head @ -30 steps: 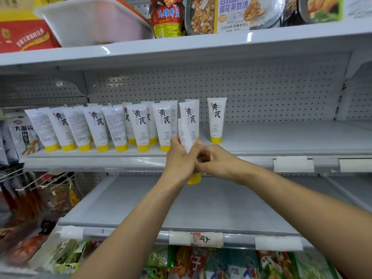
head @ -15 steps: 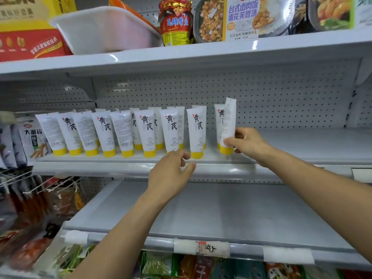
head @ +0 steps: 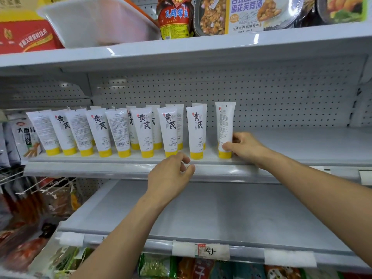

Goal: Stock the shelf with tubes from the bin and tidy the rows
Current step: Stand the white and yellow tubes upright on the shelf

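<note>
Several white tubes with yellow caps (head: 143, 131) stand cap-down in rows on the middle shelf (head: 302, 146). My right hand (head: 243, 147) grips the rightmost tube (head: 225, 125) low on its body; that tube stands upright at the shelf's front, its back label facing me, with another tube just behind it. My left hand (head: 169, 178) hovers in front of the shelf lip below the tubes, fingers loosely curled and holding nothing. A white bin (head: 96, 19) sits on the top shelf at the left.
To the right of the tubes the middle shelf is bare metal. The shelf below (head: 221, 214) carries nothing and has a price tag (head: 205, 251) on its lip. Food jars and boxes (head: 175, 17) line the top shelf. Snack bags (head: 22, 135) hang at the left.
My right hand carried a tube from in front of the shelf to the row's right end and stood it there. My left hand let go of that tube and sank below the shelf lip.
</note>
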{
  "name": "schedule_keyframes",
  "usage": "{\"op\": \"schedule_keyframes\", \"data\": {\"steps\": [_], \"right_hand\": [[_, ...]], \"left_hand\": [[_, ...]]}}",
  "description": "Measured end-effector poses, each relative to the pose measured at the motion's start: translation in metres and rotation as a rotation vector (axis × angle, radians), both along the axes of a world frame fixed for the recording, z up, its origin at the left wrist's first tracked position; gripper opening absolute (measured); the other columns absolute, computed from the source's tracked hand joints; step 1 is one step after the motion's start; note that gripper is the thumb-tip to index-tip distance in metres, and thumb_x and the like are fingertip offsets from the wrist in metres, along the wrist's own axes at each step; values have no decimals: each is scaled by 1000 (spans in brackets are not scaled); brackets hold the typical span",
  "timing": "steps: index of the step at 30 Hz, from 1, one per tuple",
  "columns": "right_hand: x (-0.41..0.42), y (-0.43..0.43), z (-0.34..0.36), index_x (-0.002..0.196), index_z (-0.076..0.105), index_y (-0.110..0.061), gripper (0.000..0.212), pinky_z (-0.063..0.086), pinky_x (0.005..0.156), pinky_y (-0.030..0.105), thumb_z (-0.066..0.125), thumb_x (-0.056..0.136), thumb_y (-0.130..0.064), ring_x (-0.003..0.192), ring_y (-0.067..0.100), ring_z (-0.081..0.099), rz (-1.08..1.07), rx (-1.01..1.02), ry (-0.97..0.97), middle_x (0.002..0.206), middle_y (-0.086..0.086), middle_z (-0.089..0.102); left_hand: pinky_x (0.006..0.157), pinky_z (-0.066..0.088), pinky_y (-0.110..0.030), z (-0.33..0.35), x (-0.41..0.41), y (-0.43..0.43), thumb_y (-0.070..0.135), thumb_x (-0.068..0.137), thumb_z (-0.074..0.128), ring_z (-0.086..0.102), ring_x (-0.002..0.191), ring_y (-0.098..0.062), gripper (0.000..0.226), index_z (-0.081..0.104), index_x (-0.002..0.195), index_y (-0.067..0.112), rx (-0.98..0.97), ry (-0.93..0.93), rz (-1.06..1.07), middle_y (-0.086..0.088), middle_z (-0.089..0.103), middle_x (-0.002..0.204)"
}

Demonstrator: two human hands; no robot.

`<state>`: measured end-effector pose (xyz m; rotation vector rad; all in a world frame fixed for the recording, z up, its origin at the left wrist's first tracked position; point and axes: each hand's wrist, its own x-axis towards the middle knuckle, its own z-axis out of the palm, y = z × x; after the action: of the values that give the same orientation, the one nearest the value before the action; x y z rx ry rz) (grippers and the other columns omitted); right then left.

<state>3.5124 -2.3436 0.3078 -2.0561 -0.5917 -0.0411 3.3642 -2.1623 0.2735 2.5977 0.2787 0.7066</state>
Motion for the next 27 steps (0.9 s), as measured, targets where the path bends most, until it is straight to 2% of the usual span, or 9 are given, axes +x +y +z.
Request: {"op": "schedule_keyframes", "data": {"steps": [3,6,9,12,18,22,27], "right_hand": [[-3,-1,2,128,58,-5,41,47,86,27,61,88,-12,109,22,62,5,-22,3,122,7,65],[-12,-6,1,126,58,-7,40,47,92,28,64,88,-16,105,19,62,-10,-46,-19,120,6,65],[-31,-19,-5,131,51,-10,46,46,92,30,64,88,-23,104,18,57,-98,-62,-138,117,4,59],[-59,-35,-14,127,52,-15,39,45,92,31,60,89,-23,102,14,54,-130,-104,-325,114,0,57],[-114,-34,-53,121,55,-20,34,49,92,36,61,87,-19,98,11,57,51,-203,-434,110,-6,60],[-149,0,-91,121,56,-21,34,49,91,35,63,88,-19,99,11,57,185,-276,-372,111,-8,59],[-186,78,-143,120,57,-22,30,48,91,30,61,91,-24,100,9,55,400,-362,-261,112,-9,58]], "left_hand": [[80,49,-33,-1,-1,-3,45,91,51,60,90,-12,21,57,107,33,-9,5,-13,14,62,93],[80,49,-33,-1,-5,-7,45,90,51,59,91,-11,21,57,107,33,-17,-3,-29,14,62,94],[81,51,-34,-1,-15,-13,44,91,52,57,93,-10,22,57,109,32,1,-32,-52,13,61,97],[80,51,-34,-8,-32,-16,43,91,54,56,93,-8,23,57,111,31,15,-65,-69,13,60,99],[82,52,-35,-51,-72,-16,40,92,56,57,89,-11,26,59,114,27,-76,-1,-38,12,59,98],[81,52,-35,-93,-113,2,44,92,55,58,90,-11,30,58,117,27,-120,104,-7,10,61,99],[72,47,-31,-150,-173,73,39,89,57,58,85,-17,21,59,105,26,-126,244,110,10,57,88]]}}
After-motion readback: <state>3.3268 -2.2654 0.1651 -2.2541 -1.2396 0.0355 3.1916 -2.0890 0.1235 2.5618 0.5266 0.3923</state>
